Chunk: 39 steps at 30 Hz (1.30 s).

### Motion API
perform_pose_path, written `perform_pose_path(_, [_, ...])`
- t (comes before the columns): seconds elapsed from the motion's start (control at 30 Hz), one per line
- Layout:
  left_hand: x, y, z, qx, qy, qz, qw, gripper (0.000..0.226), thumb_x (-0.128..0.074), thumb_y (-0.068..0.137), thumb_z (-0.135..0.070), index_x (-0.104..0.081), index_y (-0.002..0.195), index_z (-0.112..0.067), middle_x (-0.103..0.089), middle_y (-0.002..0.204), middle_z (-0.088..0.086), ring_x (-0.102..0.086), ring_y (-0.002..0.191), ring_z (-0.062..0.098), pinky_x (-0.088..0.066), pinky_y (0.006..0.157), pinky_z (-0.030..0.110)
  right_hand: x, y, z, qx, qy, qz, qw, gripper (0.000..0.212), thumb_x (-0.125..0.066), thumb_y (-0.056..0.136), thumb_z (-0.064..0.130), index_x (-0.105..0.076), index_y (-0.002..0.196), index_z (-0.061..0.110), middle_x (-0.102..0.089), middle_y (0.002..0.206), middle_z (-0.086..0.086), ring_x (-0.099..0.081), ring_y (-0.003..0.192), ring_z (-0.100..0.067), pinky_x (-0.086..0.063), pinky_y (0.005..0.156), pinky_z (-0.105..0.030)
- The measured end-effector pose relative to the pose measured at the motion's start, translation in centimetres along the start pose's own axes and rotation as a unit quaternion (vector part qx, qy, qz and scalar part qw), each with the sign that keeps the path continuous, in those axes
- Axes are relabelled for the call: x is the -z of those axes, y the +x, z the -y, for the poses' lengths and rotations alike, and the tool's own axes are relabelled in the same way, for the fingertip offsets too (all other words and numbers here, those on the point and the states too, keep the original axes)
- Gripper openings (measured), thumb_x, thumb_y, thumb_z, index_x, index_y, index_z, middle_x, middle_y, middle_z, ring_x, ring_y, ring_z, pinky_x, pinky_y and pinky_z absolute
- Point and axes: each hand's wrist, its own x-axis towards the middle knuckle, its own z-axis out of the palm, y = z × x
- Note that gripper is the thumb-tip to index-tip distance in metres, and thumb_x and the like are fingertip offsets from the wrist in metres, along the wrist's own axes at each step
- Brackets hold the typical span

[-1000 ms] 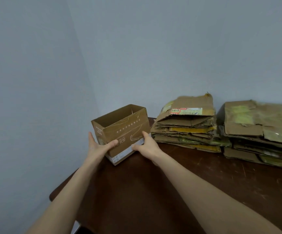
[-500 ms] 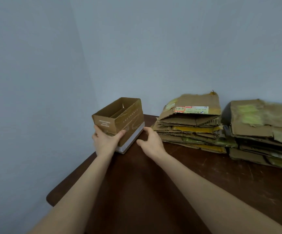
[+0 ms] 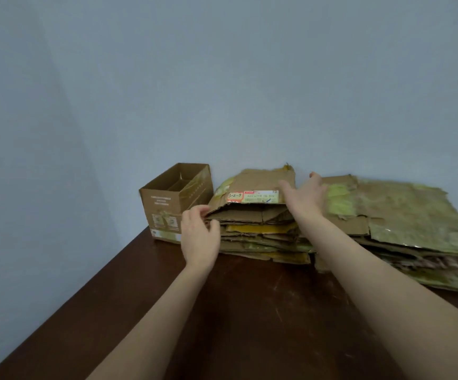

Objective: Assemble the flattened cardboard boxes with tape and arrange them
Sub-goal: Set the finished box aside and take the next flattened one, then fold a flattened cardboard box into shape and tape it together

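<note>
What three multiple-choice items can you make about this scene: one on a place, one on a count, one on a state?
1. Where does the assembled box stand?
A. just left of the left pile
B. on top of a pile
C. in both hands

2. How many piles of flattened cardboard are there?
A. one
B. two
C. four

3. What does the left hand do?
A. lies flat
B. pinches the edge of the top flattened box
C. hangs idle

Key:
1 A: it stands upright beside that pile, with no hand on it.
2 B: there are only the left pile and the right pile.
3 B: thumb and fingers close on the left edge.
</note>
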Motion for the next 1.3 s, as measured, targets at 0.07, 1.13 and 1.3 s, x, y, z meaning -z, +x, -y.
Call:
perform_pose_path(0.07, [-0.6,1.2,-1.5,-0.026,0.033,0.057,0.997,0.037,-0.049,0.095,-0.028,-0.049,0.131,-0.02,-0.044,0.133,0.0,-0.043,0.123,0.016,-0.038,0.093,0.029,-0.4,0.6,-0.2,-0.047,0.008,0.076,0.996,0.056,-0.057,0.092,0.043,-0.046,0.129,0.002,-0.054,0.121,-0.015,-0.055,0.1,-0.028,-0.048,0.076,-0.036])
perform_pose_path(1.13, [4.5,-14.6,-14.0,0.105,-0.266,0.393,0.874,0.045,-0.069,0.084,-0.032,-0.055,0.123,-0.013,-0.071,0.104,0.004,-0.068,0.094,0.02,-0.053,0.09,0.037,22.4,-14.4,-11.7,0.041,0.137,0.182,0.973,0.045,-0.068,0.088,0.034,-0.05,0.127,0.023,-0.06,0.099,0.008,-0.061,0.086,-0.006,-0.046,0.06,-0.013])
perform_pose_path(1.3, [3.9,-16.7,-12.4,0.024,-0.273,0.367,0.889,0.064,-0.077,0.076,-0.028,-0.045,0.132,-0.022,-0.064,0.119,-0.001,-0.065,0.103,0.012,-0.055,0.083,0.027,21.1,-14.8,-14.3,0.115,0.109,0.081,0.984,0.061,-0.078,0.077,0.036,-0.046,0.128,0.025,-0.051,0.128,0.005,-0.053,0.117,-0.016,-0.048,0.095,-0.036])
